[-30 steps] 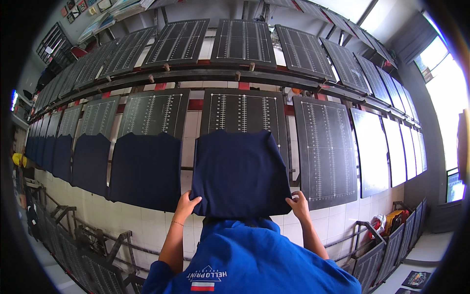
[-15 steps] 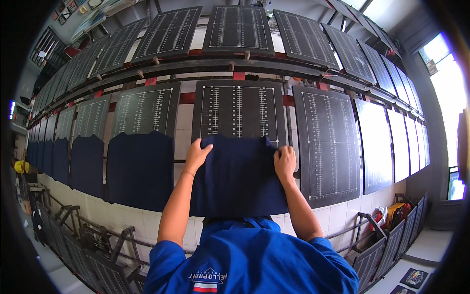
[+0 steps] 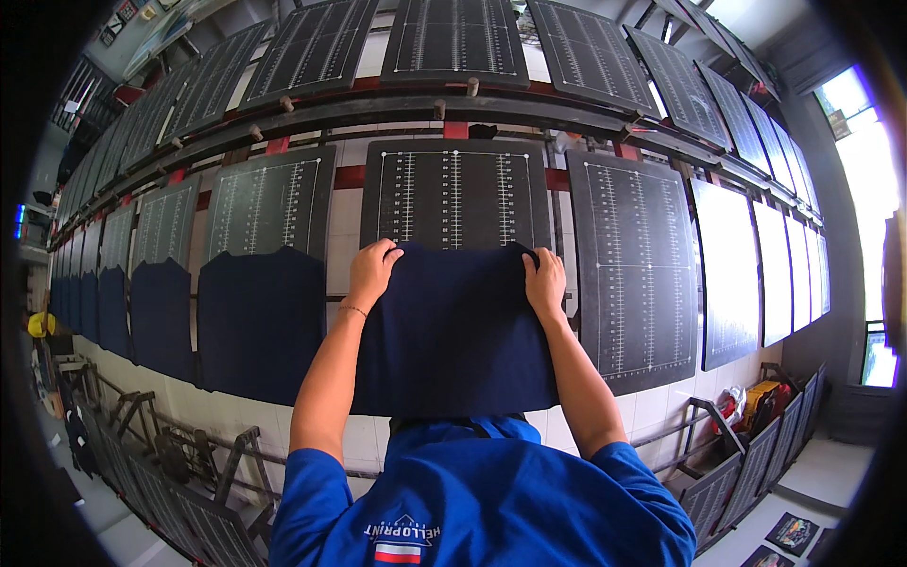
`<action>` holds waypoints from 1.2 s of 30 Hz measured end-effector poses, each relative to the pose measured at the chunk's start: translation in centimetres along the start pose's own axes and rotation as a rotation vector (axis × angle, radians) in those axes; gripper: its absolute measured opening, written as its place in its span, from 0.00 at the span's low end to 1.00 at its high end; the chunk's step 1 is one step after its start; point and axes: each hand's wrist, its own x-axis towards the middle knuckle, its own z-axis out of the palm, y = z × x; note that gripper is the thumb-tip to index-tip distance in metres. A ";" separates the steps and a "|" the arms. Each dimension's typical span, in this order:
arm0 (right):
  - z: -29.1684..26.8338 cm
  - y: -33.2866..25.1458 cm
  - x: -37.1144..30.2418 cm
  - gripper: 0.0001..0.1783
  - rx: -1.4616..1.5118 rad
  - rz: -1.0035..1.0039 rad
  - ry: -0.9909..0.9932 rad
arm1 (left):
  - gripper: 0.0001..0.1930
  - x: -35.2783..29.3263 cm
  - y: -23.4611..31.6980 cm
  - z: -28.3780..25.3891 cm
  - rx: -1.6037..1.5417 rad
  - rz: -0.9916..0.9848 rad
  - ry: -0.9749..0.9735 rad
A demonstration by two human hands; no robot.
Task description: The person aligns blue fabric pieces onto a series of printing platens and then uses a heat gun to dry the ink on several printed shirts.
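Note:
A navy blue fabric piece (image 3: 458,331), shaped like a cut shirt panel, lies over the lower part of a dark printing board (image 3: 455,194) in front of me. White ruler scales show on the bare upper part of that board. My left hand (image 3: 376,269) pinches the fabric at its upper left corner, thumb toward the middle. At the upper right corner my right hand (image 3: 545,281) grips the cloth with bent fingers. Between both hands the top edge runs nearly straight. The fingertips under the cloth are partly hidden.
Left of me, more boards carry similar navy panels (image 3: 260,317). To the right stands a bare marked board (image 3: 638,274), then a glaring board (image 3: 737,283). A second row of boards (image 3: 455,42) runs behind a dark rail (image 3: 378,115). Metal frames (image 3: 236,463) stand low at the left.
Both hands have moved slightly up the board with the fabric's top edge. That edge now looks straighter between them. The view has shifted a little.

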 end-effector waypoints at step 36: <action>-15.1 5.0 -21.5 0.15 -0.046 0.533 -0.494 | 0.20 -30.0 -1.4 -5.1 -0.113 -0.769 0.149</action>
